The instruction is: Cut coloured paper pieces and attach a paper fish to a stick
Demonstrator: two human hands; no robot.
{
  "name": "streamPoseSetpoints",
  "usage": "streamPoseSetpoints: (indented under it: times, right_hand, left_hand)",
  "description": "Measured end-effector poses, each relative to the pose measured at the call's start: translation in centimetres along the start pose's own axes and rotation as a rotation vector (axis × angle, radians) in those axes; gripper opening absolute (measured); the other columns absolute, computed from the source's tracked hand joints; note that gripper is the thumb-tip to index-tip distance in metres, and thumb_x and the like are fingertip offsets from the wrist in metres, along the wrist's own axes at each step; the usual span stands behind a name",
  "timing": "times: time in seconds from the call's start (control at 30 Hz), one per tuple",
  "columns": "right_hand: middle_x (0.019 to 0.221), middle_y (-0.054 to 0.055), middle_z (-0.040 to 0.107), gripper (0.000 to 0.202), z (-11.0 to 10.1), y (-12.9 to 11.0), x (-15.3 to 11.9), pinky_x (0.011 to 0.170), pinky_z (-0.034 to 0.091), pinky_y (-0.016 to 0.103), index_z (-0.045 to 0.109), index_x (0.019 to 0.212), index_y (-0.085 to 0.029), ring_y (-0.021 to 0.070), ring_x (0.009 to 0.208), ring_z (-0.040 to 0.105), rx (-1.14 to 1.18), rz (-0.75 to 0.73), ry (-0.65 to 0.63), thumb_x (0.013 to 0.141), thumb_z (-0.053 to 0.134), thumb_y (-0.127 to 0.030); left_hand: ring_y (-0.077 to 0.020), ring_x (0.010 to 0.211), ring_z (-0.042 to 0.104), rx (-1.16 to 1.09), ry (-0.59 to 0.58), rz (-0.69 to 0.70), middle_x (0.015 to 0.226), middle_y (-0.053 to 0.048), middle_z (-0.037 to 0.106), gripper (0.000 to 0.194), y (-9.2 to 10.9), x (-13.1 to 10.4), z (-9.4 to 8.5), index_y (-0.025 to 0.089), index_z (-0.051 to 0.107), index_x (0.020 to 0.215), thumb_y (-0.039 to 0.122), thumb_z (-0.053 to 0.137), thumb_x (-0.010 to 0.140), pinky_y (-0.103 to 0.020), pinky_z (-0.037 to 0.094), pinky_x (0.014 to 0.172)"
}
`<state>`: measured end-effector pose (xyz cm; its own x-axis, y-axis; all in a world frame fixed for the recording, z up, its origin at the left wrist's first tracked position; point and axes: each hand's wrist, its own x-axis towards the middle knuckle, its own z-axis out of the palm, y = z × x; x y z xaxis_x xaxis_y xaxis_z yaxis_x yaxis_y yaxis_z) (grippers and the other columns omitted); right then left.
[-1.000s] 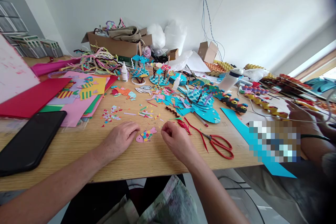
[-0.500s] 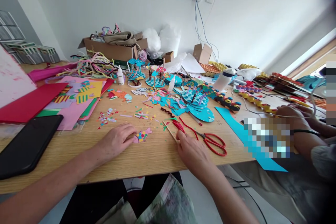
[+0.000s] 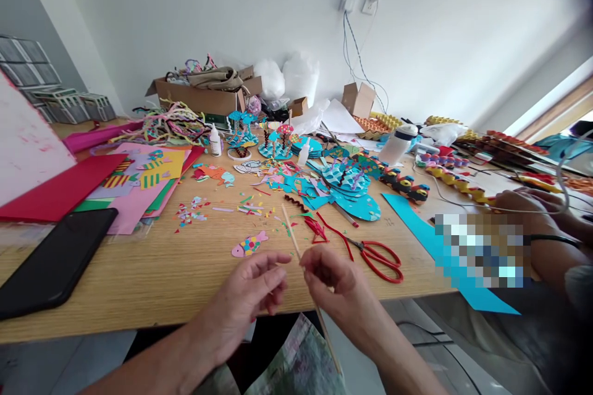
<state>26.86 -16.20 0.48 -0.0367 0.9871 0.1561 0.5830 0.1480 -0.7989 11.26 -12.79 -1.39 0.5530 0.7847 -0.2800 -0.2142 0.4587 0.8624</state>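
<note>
In my right hand (image 3: 331,278) I pinch a thin wooden stick (image 3: 291,229), which slants from above the table down past its front edge toward my lap. Close to its left, my left hand (image 3: 257,287) hangs over the table edge with fingers loosely curved and apart, holding nothing. Beyond the left hand lies a pink paper fish (image 3: 250,244) with coloured dots, flat on the wood. A small red folded piece (image 3: 316,228) rests just past the stick. Red-handled scissors (image 3: 380,259) lie open to the right of my right hand.
A black phone (image 3: 55,259) and coloured paper sheets (image 3: 134,197) lie at left. Paper scraps (image 3: 191,211), glue bottles (image 3: 215,141) and blue paper discs (image 3: 359,205) cover the middle. A blue strip (image 3: 421,234) overhangs the edge near a co-worker's hands (image 3: 519,213).
My left hand has left the paper fish and moved right and toward me. My right hand has lifted the stick off the table and drawn it back over the edge.
</note>
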Motion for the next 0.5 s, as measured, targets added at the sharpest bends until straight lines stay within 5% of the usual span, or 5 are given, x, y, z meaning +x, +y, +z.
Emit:
streamPoseSetpoints:
  times: [0.1,0.23,0.4,0.5]
  right_hand:
    - [0.06,-0.002,0.055,0.012,0.3,-0.8,-1.3,0.049,0.04,0.019,0.049,0.07,-0.02,0.01,0.053,0.052,0.269,0.012,-0.151,0.074,0.044,-0.01]
    - [0.07,0.001,0.061,0.017,-0.3,-0.7,-2.3,0.051,0.045,0.019,0.055,0.081,-0.021,0.0102,0.059,0.056,0.402,-0.06,-0.189,0.083,0.04,-0.014]
    - [0.086,0.004,0.061,0.034,-0.2,0.1,-2.4,0.067,0.049,0.023,0.057,0.103,-0.027,0.0137,0.078,0.059,0.122,-0.413,0.073,0.077,0.052,-0.006]
    - [0.083,0.004,0.06,0.028,-0.1,0.0,-1.4,0.061,0.05,0.023,0.06,0.097,-0.027,0.0138,0.074,0.059,0.052,-0.41,0.281,0.078,0.052,-0.008]
  left_hand:
    - [-0.0036,0.047,0.041,-0.349,-0.052,-0.009,0.057,0.005,0.047,0.012,-1.4,-0.1,2.1,0.016,0.056,0.074,0.027,0.061,0.071,-0.015,0.03,0.044]
    - [-0.0035,0.046,0.041,-0.57,-0.056,-0.065,0.055,0.003,0.046,0.014,-1.4,-0.3,3.2,0.014,0.053,0.062,0.02,0.062,0.07,-0.015,0.03,0.043]
    - [-0.0035,0.045,0.041,-0.706,0.041,-0.106,0.054,0.004,0.046,0.017,-0.7,-0.2,3.9,0.015,0.053,0.065,0.017,0.07,0.062,-0.013,0.03,0.041]
    - [-0.0034,0.046,0.041,-0.573,0.012,-0.056,0.057,0.004,0.048,0.017,-1.1,-0.3,3.9,0.015,0.054,0.068,0.027,0.065,0.068,-0.014,0.03,0.042]
